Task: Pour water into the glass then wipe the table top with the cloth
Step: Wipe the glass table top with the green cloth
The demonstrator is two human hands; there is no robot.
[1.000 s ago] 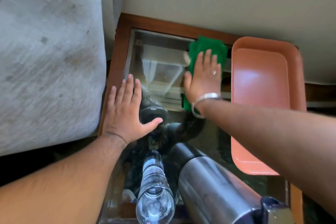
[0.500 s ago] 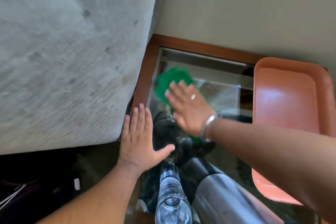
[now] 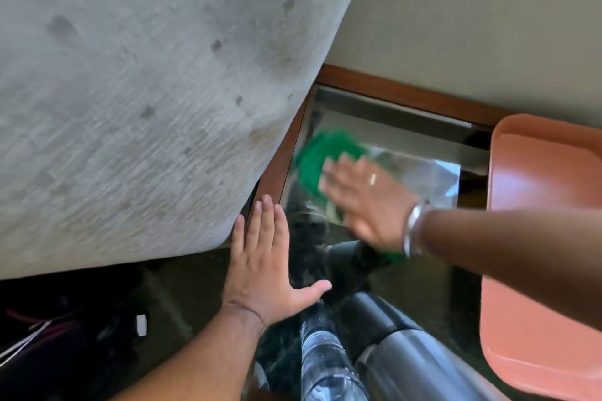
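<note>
A green cloth [image 3: 321,155] lies on the glass table top [image 3: 420,277] near its far left corner. My right hand [image 3: 361,198] presses flat on the cloth, fingers spread, blurred by motion. My left hand [image 3: 264,270] rests flat and open on the left edge of the table, beside the wooden frame [image 3: 400,93]. A clear glass [image 3: 322,365] stands at the near edge, and a steel jug [image 3: 410,358] leans right beside it.
A grey upholstered seat [image 3: 146,91] fills the left and overhangs the table's left side. An orange plastic tray [image 3: 540,270] covers the table's right part. A pale wall runs behind. Dark floor with cables lies at the lower left.
My right hand has swept the green cloth from beside the tray to the left side of the glass top. My view has swung left. The left hand has stayed planted.
</note>
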